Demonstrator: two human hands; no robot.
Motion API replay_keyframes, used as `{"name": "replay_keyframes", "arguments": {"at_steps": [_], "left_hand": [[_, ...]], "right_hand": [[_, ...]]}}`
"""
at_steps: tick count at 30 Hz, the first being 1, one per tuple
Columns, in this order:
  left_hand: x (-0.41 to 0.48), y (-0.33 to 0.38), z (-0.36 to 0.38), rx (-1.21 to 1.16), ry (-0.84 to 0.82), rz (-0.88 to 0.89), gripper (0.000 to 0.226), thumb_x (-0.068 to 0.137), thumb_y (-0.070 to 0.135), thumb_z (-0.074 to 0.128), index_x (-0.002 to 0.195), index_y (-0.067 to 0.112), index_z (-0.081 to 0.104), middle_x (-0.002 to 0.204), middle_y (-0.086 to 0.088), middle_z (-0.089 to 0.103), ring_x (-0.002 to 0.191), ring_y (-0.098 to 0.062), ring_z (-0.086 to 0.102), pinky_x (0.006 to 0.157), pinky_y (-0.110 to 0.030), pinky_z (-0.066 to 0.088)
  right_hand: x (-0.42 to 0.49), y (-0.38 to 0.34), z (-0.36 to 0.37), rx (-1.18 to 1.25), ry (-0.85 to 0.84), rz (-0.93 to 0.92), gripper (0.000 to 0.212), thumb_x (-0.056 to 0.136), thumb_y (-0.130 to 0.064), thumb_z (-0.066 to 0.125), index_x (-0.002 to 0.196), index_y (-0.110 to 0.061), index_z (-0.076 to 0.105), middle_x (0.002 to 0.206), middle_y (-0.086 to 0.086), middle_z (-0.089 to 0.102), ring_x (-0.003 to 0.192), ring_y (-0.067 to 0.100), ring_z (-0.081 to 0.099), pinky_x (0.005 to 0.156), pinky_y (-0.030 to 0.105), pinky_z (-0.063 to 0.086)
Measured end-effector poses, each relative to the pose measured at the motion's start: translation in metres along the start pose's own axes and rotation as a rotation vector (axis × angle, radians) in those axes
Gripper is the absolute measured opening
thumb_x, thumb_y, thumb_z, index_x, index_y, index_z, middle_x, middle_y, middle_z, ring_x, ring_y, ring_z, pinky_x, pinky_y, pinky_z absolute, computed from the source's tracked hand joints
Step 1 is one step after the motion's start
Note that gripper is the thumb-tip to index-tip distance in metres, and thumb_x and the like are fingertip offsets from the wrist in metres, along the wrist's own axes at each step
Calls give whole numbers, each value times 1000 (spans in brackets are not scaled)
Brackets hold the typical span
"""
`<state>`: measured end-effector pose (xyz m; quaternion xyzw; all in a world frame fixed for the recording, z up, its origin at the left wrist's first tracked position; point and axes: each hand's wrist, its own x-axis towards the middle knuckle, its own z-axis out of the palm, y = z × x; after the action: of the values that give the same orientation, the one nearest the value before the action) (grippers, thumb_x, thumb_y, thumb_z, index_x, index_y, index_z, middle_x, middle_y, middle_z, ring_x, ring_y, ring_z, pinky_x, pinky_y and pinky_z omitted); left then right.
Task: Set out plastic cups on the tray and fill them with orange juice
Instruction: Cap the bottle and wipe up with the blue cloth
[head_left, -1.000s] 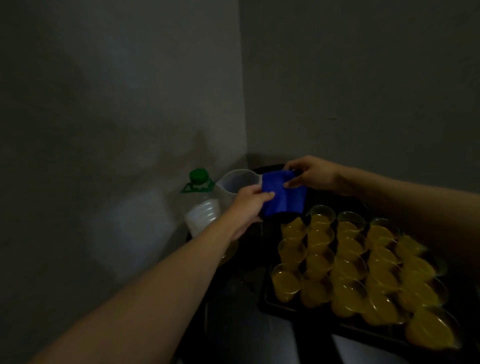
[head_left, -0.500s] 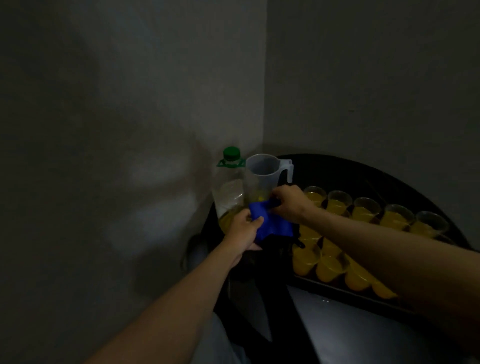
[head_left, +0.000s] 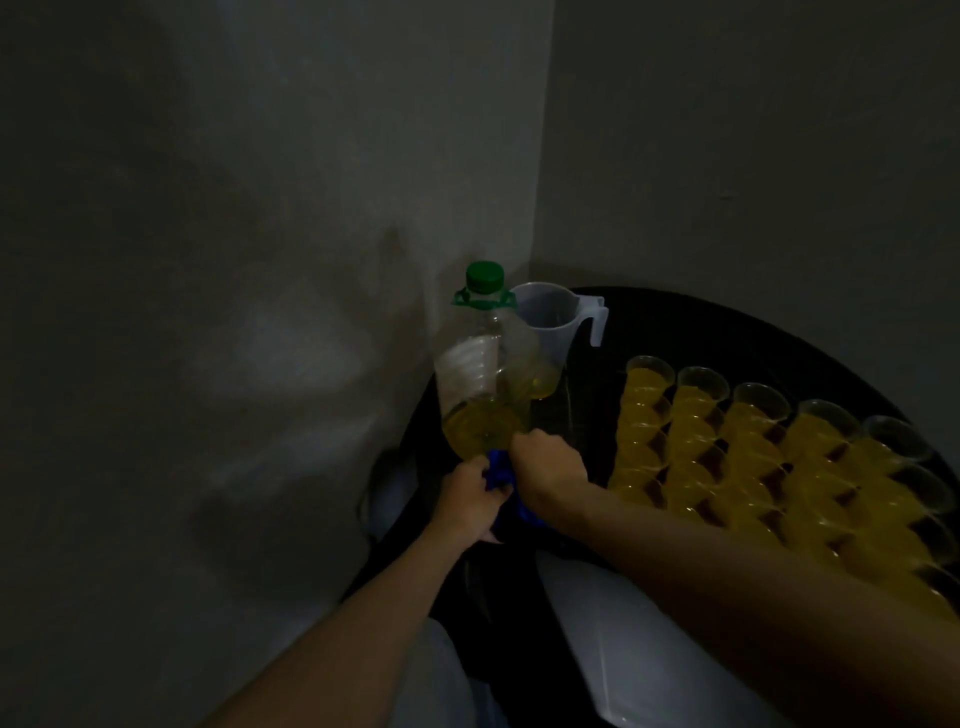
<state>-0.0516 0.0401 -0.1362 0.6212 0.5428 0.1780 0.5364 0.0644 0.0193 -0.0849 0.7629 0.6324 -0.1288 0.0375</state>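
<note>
gripping a blue cloth (head_left: 498, 466) between them, both hands are working close together at the near left edge of a round black table (head_left: 675, 322). the left hand (head_left: 467, 501) is curling its fingers round the cloth's left side, and the right hand (head_left: 550, 467) is closing like a fist over its right side, knuckles up, so only small folds of blue are showing between the two hands and under the right wrist. whether the cloth is touching the table i cannot tell. both bare forearms are reaching in from the bottom of the view. just beyond the knuckles a clear bottle (head_left: 480, 374) is standing upright with a green cap (head_left: 484, 277) on, holding a shallow pool of yellowish juice at its base. a translucent jug (head_left: 550, 332) is standing just behind and right of the bottle, its handle pointing right and a little juice lying in its bottom. to the right of the hands, near but apart from them, the cups (head_left: 727, 441) are sitting packed in touching rows, filled with orange juice, their clear rims showing along the far row. the tray under them is lying too dark to make out. grey walls (head_left: 260, 260) are meeting in a corner behind the bottle, and the whole scene is looking dim.
</note>
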Motion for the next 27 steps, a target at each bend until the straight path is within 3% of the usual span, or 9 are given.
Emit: {"name": "replay_keyframes", "arguments": {"at_steps": [4, 8, 12, 15, 18, 19, 22, 23, 27], "left_hand": [[9, -19, 5, 214, 85, 153, 25, 88, 14, 75, 110, 14, 62, 104, -7, 69, 99, -26, 68, 82, -38, 56], [3, -44, 5, 675, 145, 390, 46, 88, 23, 74, 130, 14, 57, 129, -4, 56, 116, -24, 57, 92, -37, 52], [-7, -67, -3, 1010, 37, 695, 53, 92, 28, 49, 139, 4, 59, 145, -14, 56, 134, -33, 54, 108, -44, 48], [-15, -69, -8, 1180, -70, 747, 66, 91, 38, 35, 145, 4, 51, 154, -13, 46, 146, -25, 38, 118, -48, 35], [-18, -68, -7, 1175, -280, 687, 74, 96, 44, 19, 161, 8, 7, 167, -8, -5, 153, -16, -11, 123, -37, -13], [-18, -67, -6, 1157, -331, 663, 73, 100, 43, 20, 161, 11, -3, 166, -5, -15, 151, -14, -20, 122, -32, -17], [-13, -63, 1, 1107, -354, 628, 76, 100, 37, 28, 160, 14, -12, 166, -5, -22, 151, -12, -25, 122, -27, -17], [-12, -59, 3, 1081, -374, 617, 77, 101, 35, 32, 160, 13, -12, 166, -5, -22, 152, -13, -24, 121, -27, -17], [3, -49, 3, 1028, -456, 579, 80, 101, 29, 40, 160, 15, -12, 167, -4, -20, 152, -13, -22, 124, -27, -13]], "right_hand": [[1, 1, 22, 5, 40, 19, 35, 90, -17, 68, 121, -7, 53, 123, 13, 59, 109, 32, 62, 81, 37, 48], [-7, 4, 52, -156, 65, -56, 71, 91, -34, 67, 146, -2, 35, 150, 21, 37, 140, 36, 36, 114, 42, 33], [-29, 4, 87, -246, 37, -123, 66, 103, -38, 9, 157, -1, -2, 163, 27, -5, 152, 39, -7, 125, 49, 6], [-45, 6, 117, -126, 35, -74, 91, 94, -53, -23, 156, 1, 16, 161, 26, 11, 152, 38, 5, 124, 48, 12], [-56, 5, 132, -57, 41, -13, 76, 103, -50, 11, 143, 4, 47, 150, 25, 43, 143, 35, 33, 119, 44, 27], [-59, 1, 134, -37, 38, -14, 72, 101, -48, 21, 145, 6, 43, 152, 28, 38, 145, 37, 28, 120, 45, 24], [-61, -3, 131, -81, 3, 27, 78, 102, -44, 21, 148, 7, -16, 155, 30, -22, 142, 40, -26, 121, 50, -7], [-60, -5, 129, -98, -32, 66, 81, 103, -45, 20, 143, 7, -26, 152, 28, -31, 137, 40, -34, 119, 50, -12], [-52, -9, 124, -116, -51, 109, 90, 100, -55, 21, 145, 5, -29, 153, 28, -35, 141, 40, -35, 118, 50, -17]]}}
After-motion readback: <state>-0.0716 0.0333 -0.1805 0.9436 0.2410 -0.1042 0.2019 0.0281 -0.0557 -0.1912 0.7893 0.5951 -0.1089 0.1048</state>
